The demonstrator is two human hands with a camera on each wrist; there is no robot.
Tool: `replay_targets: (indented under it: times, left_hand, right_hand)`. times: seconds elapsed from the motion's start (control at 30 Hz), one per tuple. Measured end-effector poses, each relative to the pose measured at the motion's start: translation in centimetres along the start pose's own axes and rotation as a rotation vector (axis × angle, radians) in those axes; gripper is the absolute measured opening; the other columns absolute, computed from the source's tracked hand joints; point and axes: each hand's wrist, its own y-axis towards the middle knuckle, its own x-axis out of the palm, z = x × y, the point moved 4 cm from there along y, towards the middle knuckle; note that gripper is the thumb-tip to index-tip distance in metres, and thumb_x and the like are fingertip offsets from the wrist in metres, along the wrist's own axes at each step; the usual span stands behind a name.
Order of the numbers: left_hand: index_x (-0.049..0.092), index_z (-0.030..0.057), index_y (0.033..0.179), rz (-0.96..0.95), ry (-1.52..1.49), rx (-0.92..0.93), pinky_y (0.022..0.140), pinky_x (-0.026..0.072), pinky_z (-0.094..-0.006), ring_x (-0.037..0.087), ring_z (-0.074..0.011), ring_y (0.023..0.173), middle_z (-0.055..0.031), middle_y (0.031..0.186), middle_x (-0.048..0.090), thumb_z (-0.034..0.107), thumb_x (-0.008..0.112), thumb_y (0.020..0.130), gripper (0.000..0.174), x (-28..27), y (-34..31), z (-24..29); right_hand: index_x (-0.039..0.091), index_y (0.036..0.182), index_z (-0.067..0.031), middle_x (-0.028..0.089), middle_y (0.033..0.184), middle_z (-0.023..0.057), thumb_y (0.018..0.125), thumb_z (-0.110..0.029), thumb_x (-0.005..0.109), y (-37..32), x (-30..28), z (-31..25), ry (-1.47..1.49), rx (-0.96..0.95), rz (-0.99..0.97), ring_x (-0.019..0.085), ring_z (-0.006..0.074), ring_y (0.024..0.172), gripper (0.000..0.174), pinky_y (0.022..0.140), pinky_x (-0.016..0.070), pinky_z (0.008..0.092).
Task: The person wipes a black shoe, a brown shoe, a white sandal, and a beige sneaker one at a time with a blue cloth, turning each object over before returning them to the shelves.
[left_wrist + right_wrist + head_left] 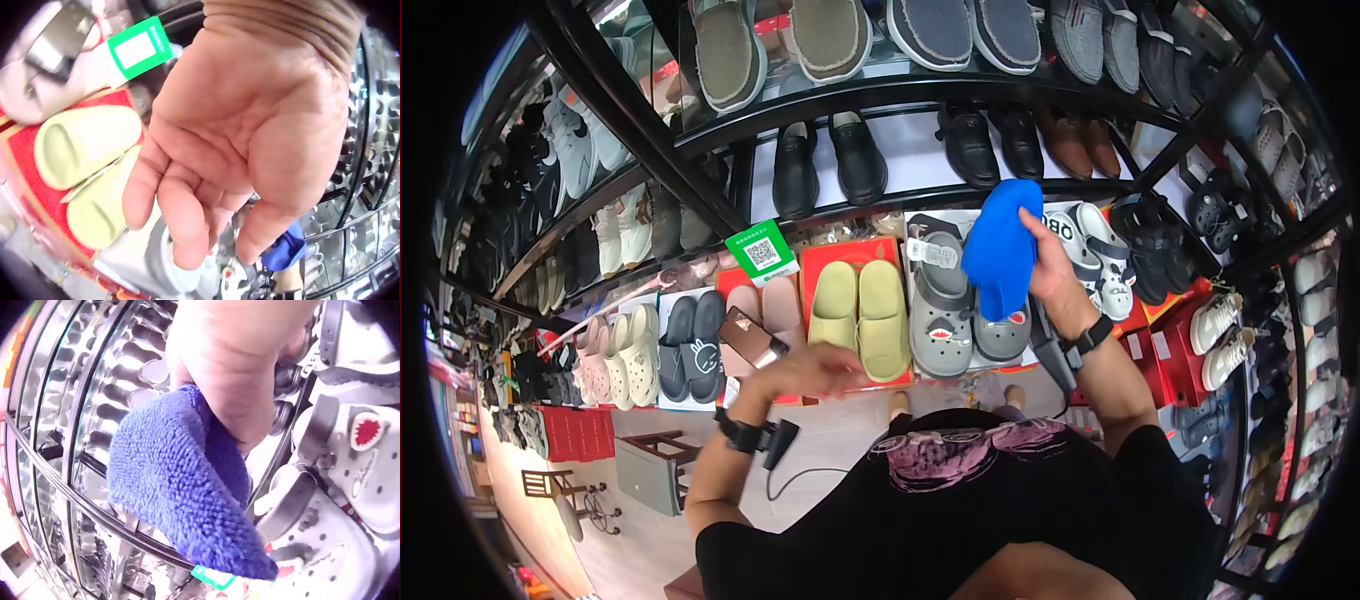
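A blue cloth [1003, 250] hangs from my right hand [1055, 262], which grips it above the grey clogs [941, 325]. The right wrist view shows the cloth [181, 481] as a fuzzy, folded piece pinched under the fingers of the right hand [231, 375]. My left hand [815, 370] is over the front of the green slides [884, 320] and holds nothing. In the left wrist view the palm of the left hand [244, 125] faces the camera, fingers loosely bent, with the green slides [94, 144] beyond it.
A green QR card [762, 252] stands behind pink slides [780, 315] with a brown phone-like object [750, 338] on them. Dark slides [692, 350] are to the left, white clogs [1108, 260] to the right. Black shelf bars [920, 100] with more shoes cross above the row.
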Motion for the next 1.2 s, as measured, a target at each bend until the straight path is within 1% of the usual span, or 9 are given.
replay_targets:
  times: [0.17,0.3,0.37,0.43,0.5,0.6,0.63,0.97,1.2]
  left_hand:
    - [0.06,0.0029,0.094,0.351,0.02,0.158,0.055,0.0452,-0.0227,0.055,-0.008,0.062,-0.0028,0.074,0.06,0.023,0.059,0.084,0.022,-7.5,0.5,4.9]
    - [0.059,0.0021,0.091,0.553,0.285,0.083,0.055,0.0437,-0.022,0.054,-0.0063,0.063,-0.0005,0.072,0.058,0.013,0.058,0.082,0.014,-12.0,7.8,9.9]
    - [0.059,0.0011,0.093,0.586,0.405,0.131,0.059,0.0444,-0.0254,0.056,-0.0108,0.066,-0.0061,0.075,0.06,0.019,0.056,0.083,0.02,-12.9,12.4,12.9]
    - [0.059,-0.0002,0.098,0.684,0.632,0.282,0.07,0.0466,-0.029,0.06,-0.0189,0.078,-0.013,0.083,0.063,0.023,0.056,0.084,0.028,-14.6,18.3,14.1]
    - [0.057,0.0017,0.107,0.768,0.593,0.253,0.083,0.0449,-0.0339,0.059,-0.0283,0.094,-0.0172,0.101,0.061,0.025,0.056,0.082,0.034,-15.1,22.8,15.7]
    - [0.049,0.0053,0.12,0.964,0.801,0.169,0.096,0.0365,-0.0397,0.047,-0.0341,0.112,-0.0189,0.121,0.05,0.03,0.058,0.08,0.048,-16.1,28.0,17.9]
    - [0.045,0.0056,0.123,0.988,0.884,0.301,0.099,0.0325,-0.0401,0.041,-0.0345,0.118,-0.0201,0.123,0.048,0.033,0.057,0.08,0.053,-16.5,29.1,18.7]
    - [0.048,0.0114,0.122,0.794,0.82,0.294,0.1,0.0303,-0.0408,0.04,-0.0338,0.12,-0.0165,0.127,0.046,0.042,0.055,0.08,0.053,-18.1,39.5,19.8]
    - [0.048,0.0079,0.123,0.778,0.675,0.234,0.103,0.0273,-0.0366,0.036,-0.0292,0.124,-0.0167,0.131,0.043,0.036,0.051,0.083,0.049,-18.9,37.3,19.3]
  right_hand:
    - [0.046,0.12,-0.0022,0.052,0.12,0.0156,0.083,-0.024,0.06,5.8,-3.5,-5.6,0.0,-0.043,0.109,0.049,0.0324,0.11,0.045,0.099,0.0342,0.0489]
    - [0.045,0.121,-0.0031,0.051,0.121,0.015,0.085,-0.023,0.058,9.4,-5.9,-8.8,0.01,0.002,0.077,0.048,0.0328,0.111,0.043,0.099,0.0332,0.0497]
    - [0.045,0.121,-0.0035,0.05,0.122,0.0154,0.085,-0.022,0.057,10.1,-6.6,-9.5,0.027,0.008,0.098,0.048,0.0332,0.112,0.042,0.099,0.033,0.0503]
    - [0.045,0.121,-0.0034,0.049,0.122,0.0159,0.085,-0.021,0.056,10.9,-7.0,-10.0,0.092,0.093,0.175,0.048,0.0335,0.112,0.042,0.099,0.0328,0.0504]
    - [0.045,0.121,-0.0026,0.049,0.122,0.016,0.086,-0.021,0.056,11.9,-7.5,-9.9,0.076,0.084,0.208,0.048,0.0336,0.112,0.041,0.099,0.033,0.0503]
    - [0.045,0.12,-0.0026,0.05,0.122,0.0156,0.086,-0.022,0.054,14.9,-9.4,-9.0,0.145,0.112,0.147,0.048,0.0335,0.11,0.04,0.098,0.0343,0.0499]
    - [0.046,0.119,-0.003,0.05,0.121,0.0154,0.087,-0.023,0.054,15.2,-9.6,-8.9,0.154,0.092,0.157,0.049,0.0333,0.11,0.039,0.098,0.0346,0.0498]
    - [0.046,0.119,-0.0033,0.05,0.121,0.0151,0.086,-0.022,0.056,15.9,-10.1,-8.2,0.196,0.068,0.123,0.049,0.0322,0.11,0.04,0.098,0.0344,0.0493]
    - [0.047,0.117,-0.0038,0.054,0.115,0.015,0.083,-0.023,0.059,14.9,-9.0,-8.0,0.136,0.046,0.121,0.052,0.0309,0.105,0.04,0.094,0.0392,0.0481]
